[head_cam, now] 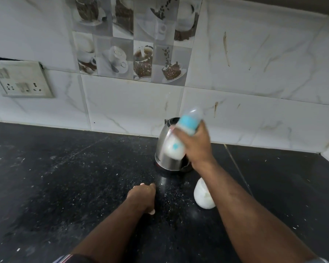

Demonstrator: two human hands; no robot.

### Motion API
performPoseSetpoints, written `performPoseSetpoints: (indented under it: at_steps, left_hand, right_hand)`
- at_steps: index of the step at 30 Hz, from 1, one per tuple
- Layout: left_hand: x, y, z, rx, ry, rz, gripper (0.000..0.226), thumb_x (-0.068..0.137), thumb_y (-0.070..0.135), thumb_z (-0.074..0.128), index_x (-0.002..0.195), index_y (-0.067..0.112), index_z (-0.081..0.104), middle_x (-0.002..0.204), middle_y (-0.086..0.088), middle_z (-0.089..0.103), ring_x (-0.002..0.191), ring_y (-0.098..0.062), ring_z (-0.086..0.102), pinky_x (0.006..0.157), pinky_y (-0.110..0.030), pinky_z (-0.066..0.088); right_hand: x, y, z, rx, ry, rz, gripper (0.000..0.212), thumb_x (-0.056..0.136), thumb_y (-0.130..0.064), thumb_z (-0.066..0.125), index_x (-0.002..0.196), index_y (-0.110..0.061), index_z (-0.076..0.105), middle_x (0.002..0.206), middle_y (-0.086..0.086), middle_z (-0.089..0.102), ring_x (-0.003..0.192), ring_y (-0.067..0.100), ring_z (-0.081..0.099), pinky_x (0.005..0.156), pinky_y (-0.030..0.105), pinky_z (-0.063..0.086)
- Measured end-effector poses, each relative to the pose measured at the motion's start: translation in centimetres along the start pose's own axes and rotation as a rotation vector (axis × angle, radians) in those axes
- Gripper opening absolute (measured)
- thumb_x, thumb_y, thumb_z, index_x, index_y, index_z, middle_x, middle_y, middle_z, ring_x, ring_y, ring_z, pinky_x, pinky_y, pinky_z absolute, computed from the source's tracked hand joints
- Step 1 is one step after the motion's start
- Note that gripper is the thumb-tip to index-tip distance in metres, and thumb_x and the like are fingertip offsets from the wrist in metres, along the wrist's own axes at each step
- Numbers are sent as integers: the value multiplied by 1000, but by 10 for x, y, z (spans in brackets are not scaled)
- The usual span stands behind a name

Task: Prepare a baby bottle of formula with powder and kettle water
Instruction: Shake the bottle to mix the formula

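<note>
Head view: the right hand [195,144] has its grip wrapped round the capped, milky bottle [180,138], tilted and blurred above the kettle [166,158], left hand [143,196] loosely curled on the table [65,177], so likely only mixing remains.

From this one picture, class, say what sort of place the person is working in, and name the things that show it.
Most likely a home kitchen. A steel electric kettle stands on a dark stone countertop, the wall tiles picture coffee cups, and a socket plate sits just above the counter.
</note>
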State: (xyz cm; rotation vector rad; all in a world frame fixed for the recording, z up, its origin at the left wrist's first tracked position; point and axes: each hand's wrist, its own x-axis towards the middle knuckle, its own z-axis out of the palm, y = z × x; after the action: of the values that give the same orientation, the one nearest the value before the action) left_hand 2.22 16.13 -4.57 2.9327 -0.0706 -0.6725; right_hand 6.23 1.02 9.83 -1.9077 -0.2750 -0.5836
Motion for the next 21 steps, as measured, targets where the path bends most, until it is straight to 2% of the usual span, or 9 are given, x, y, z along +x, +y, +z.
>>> performPoseSetpoints:
  at_steps: [2, 6, 8, 10, 13, 14, 16, 18, 21]
  left_hand:
    - [-1, 0, 1, -6, 3, -6, 85, 81, 32, 86, 150, 15, 39, 152, -15, 51, 138, -37, 52, 109, -51, 50]
    - [-2, 0, 2, -3, 16, -2, 85, 81, 33, 86, 150, 15, 39, 151, -14, 52, 139, -37, 52, 109, -50, 50]
    - [-1, -1, 2, -8, 14, -4, 87, 81, 32, 86, 151, 15, 38, 153, -14, 50, 140, -37, 51, 110, -51, 49]
    - [-1, -1, 2, -17, 7, -4, 86, 81, 32, 86, 150, 15, 38, 153, -15, 50, 140, -38, 50, 110, -52, 49]
    - [-1, -1, 2, -7, 9, -5, 86, 80, 32, 87, 149, 14, 39, 152, -16, 51, 142, -38, 49, 110, -52, 48]
    - [-1, -1, 2, -5, 8, -6, 86, 80, 32, 87, 149, 13, 39, 152, -16, 51, 142, -38, 49, 110, -52, 48]
    - [0, -1, 1, -7, 7, -2, 85, 80, 32, 87, 149, 14, 39, 152, -16, 52, 142, -38, 49, 110, -53, 49]
    - [0, -2, 2, -15, 4, 0, 85, 81, 33, 86, 149, 14, 39, 152, -15, 51, 143, -38, 48, 110, -53, 49]
    - [-2, -2, 3, -2, 23, -1, 83, 81, 34, 86, 147, 14, 40, 150, -15, 52, 139, -38, 52, 107, -52, 50]
  right_hand:
    - [14, -1, -7, 177, 167, -7, 56, 57, -39, 87, 104, -24, 60, 82, -11, 74, 74, 9, 71, 65, 27, 56]
    - [-8, 4, 3, 84, -160, 97, 67, 49, -54, 84, 107, -30, 61, 92, -11, 74, 80, 2, 71, 71, 28, 58]
    - [2, 1, -2, -11, -28, -20, 59, 52, -47, 88, 102, -30, 61, 88, -10, 75, 78, 6, 72, 68, 28, 58]
    - [9, 3, -5, 143, 105, -32, 55, 58, -38, 89, 103, -27, 59, 88, -6, 74, 80, 14, 73, 69, 32, 59]
    - [-15, 3, 6, 82, -211, 63, 61, 50, -50, 87, 102, -30, 61, 90, -9, 74, 80, 8, 72, 73, 34, 60]
    - [-16, 6, 6, 114, -221, 88, 62, 49, -53, 87, 101, -30, 61, 89, -11, 74, 79, 5, 72, 72, 32, 60]
    - [0, -1, -3, 59, -35, 3, 59, 52, -46, 87, 101, -27, 61, 85, -11, 75, 77, 9, 72, 68, 31, 60]
    - [12, 1, -8, 249, 147, 12, 55, 58, -39, 87, 103, -24, 59, 86, -7, 73, 78, 15, 72, 69, 35, 61]
    - [-14, 2, -1, 131, -143, 119, 59, 50, -50, 85, 100, -31, 61, 89, -11, 73, 80, 9, 72, 78, 40, 63]
